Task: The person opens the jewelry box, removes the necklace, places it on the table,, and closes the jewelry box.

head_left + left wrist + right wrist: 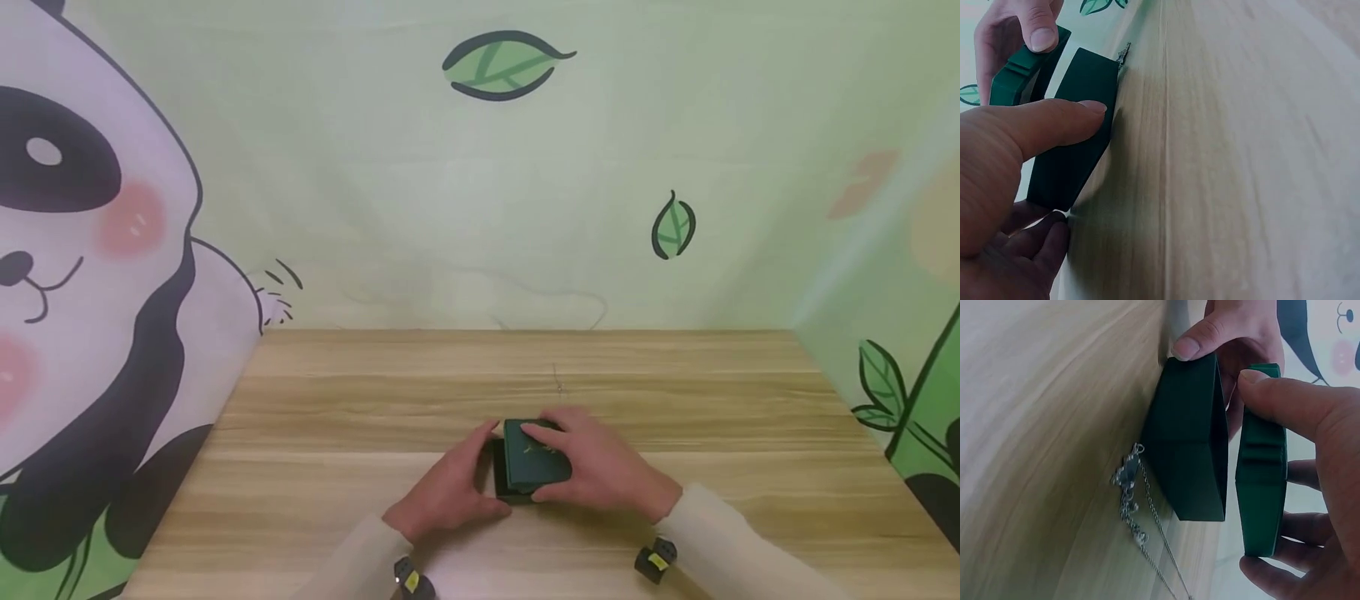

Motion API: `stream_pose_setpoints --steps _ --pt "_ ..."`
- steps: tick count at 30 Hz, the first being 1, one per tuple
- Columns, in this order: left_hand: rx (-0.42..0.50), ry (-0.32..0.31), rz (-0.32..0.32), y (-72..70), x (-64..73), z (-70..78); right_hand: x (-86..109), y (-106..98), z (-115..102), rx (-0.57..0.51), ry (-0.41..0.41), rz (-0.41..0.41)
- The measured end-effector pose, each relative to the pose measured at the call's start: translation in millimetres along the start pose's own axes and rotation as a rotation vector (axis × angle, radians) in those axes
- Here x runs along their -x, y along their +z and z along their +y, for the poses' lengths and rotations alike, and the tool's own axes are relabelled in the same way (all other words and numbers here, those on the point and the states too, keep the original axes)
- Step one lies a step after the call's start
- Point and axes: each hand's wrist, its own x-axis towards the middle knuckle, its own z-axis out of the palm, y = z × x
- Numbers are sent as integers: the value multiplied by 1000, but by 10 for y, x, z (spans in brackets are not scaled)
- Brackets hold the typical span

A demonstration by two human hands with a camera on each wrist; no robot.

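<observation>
A dark green gift box stands on the table in two parts, a base [500, 472] and a lid [537, 467] with gold markings. My left hand [448, 493] grips the base by its sides, its thumb along one wall in the left wrist view. Pinched between the thumb and fingers of my right hand [606, 463], the lid is just above the base, a gap separating them in the right wrist view. Beside the base lies a silver chain necklace [1127, 478] with a dark pendant. The inside of the base is hidden.
The wood-grain table [360, 392] extends around both hands. A pale green cloth backdrop [360, 183] with printed leaves rises at its far edge, and a printed panda [67, 275] covers the left side.
</observation>
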Motion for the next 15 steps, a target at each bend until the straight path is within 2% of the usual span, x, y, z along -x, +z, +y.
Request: stream_pose_setpoints --steps 8,15 --pt "-17 17 -11 -16 -2 -21 -89 83 -69 33 -19 -40" --pt "-13 19 -13 -27 -3 -46 -136 100 -129 11 -19 -66"
